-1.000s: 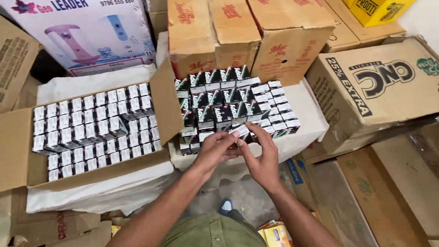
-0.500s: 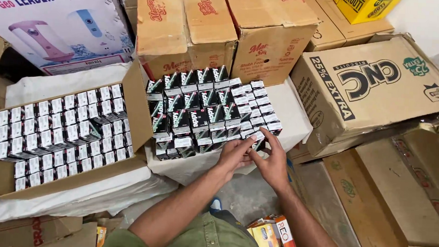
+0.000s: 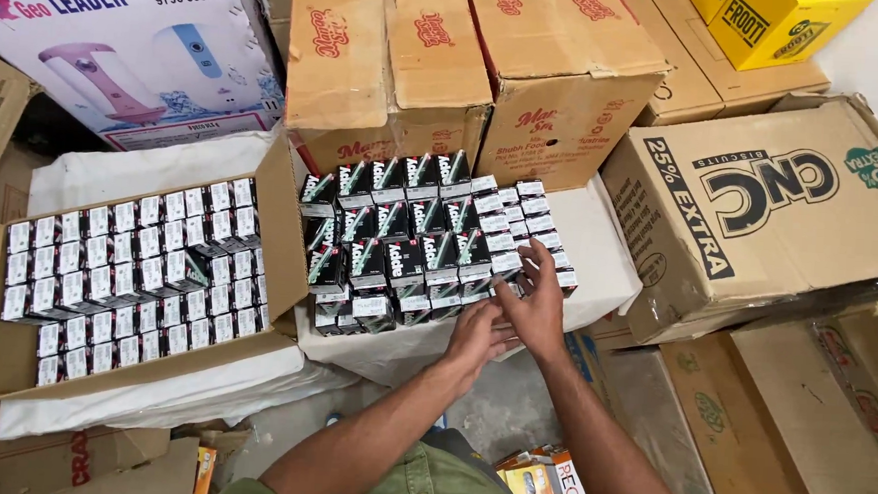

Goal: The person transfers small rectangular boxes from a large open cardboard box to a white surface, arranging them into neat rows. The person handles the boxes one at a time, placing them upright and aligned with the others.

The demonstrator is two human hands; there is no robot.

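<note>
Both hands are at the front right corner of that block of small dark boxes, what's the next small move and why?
Probably nudge the corner boxes inward: the right hand and left hand rest against the stack of small boxes, whose front row looks uneven and tilted.

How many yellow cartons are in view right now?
1. The yellow carton sits at the top right corner, on top of brown cartons, far from both hands. Others may lie beyond the frame.
</note>
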